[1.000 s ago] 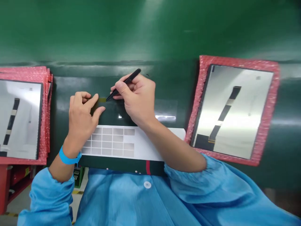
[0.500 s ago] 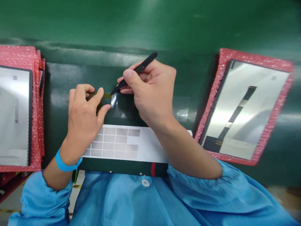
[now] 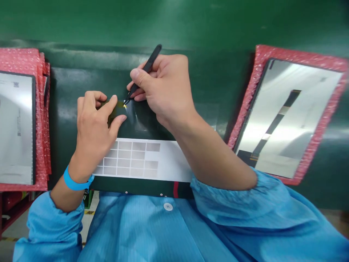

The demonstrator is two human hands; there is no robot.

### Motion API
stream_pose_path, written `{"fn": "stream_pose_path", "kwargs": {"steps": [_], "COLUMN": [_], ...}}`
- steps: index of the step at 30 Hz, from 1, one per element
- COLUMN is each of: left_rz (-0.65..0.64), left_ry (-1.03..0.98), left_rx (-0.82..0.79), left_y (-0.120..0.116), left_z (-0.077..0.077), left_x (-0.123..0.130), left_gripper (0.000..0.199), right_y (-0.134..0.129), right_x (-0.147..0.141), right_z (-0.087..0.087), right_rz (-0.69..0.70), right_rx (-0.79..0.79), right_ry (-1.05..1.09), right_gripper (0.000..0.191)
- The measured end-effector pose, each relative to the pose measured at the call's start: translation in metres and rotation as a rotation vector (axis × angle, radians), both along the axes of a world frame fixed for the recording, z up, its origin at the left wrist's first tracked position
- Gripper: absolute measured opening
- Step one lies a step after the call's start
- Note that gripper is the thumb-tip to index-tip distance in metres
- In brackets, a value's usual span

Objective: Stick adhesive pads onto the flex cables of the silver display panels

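Black tweezers [image 3: 148,65] are pinched in my right hand [image 3: 169,87], slanting down to the left. Their tips touch down at a small yellow strip [image 3: 120,104] on the dark surface, beside a clear film piece [image 3: 140,120]. My left hand [image 3: 95,123] rests just left of the tips, thumb and index finger spread apart, other fingers curled, nothing seen between them. Below both hands lies a white label sheet [image 3: 171,158] with rows of greyish rectangles, partly under my left hand and right forearm.
At the right, a silver display panel [image 3: 283,120] with a dark flex strip lies on red bubble wrap [image 3: 324,120]. Another panel [image 3: 16,127] sits on stacked red bubble wrap [image 3: 40,145] at the left. The green work surface [image 3: 212,22] extends behind.
My right hand and the tweezers have moved left, and the tweezers stand steeper. A small bright yellow glint now shows at the tips. The whole view has shifted slightly.
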State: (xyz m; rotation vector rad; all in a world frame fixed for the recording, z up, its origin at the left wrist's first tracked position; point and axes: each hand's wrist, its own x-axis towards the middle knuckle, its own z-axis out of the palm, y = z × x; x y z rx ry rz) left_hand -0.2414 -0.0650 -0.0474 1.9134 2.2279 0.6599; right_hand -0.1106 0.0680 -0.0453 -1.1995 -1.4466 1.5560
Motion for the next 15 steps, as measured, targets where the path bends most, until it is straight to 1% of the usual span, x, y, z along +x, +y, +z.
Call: {"fn": "stream_pose_path", "kwargs": {"steps": [2, 5, 8, 11, 15], "left_rz": [0.002, 0.003, 0.005, 0.014, 0.04], "left_ry": [-0.006, -0.013, -0.018, -0.01, -0.006], "left_rx": [0.004, 0.003, 0.012, 0.034, 0.058], "left_y": [0.0, 0.001, 0.001, 0.001, 0.001], "left_z": [0.0, 0.001, 0.0, -0.002, -0.003], "left_x": [-0.001, -0.002, -0.004, -0.006, -0.007], "left_gripper": [0.043, 0.042, 0.043, 0.043, 0.043], "right_y": [0.0, -0.001, -0.003, 0.0, 0.003], "right_x": [-0.002, -0.004, -0.002, 0.005, 0.012], "right_z": [-0.001, -0.003, -0.005, -0.007, -0.01], "right_rz": [0.016, -0.02, -0.058, -0.041, -0.03], "right_rx": [0.011, 0.016, -0.006, -0.013, 0.056], "right_ry": [0.002, 0.043, 0.139, 0.223, 0.238], "right_gripper": [0.033, 0.034, 0.031, 0.026, 0.024]}}
